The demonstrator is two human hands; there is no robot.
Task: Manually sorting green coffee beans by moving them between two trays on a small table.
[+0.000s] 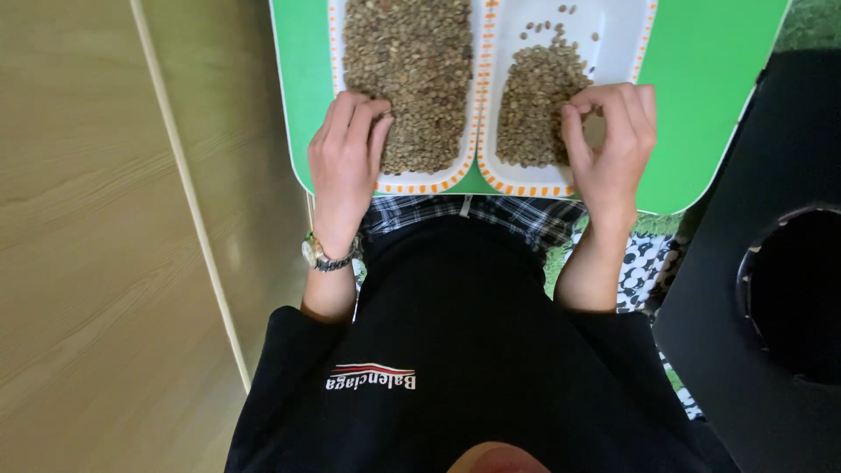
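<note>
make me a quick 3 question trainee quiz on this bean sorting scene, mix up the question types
1. True or false: the left-side tray holds a fuller layer of beans than the right-side tray.
2. Multiple choice: what do both white trays rest on? A) a black cloth B) a green board C) bare wood
3. Short answer: which hand has a watch on its wrist, and where do that hand's fingers rest?

Key
1. True; the right-side tray shows bare white at its far end.
2. B
3. The left hand; its fingers rest on the beans at the near end of the left-side tray. The right hand has none.
</note>
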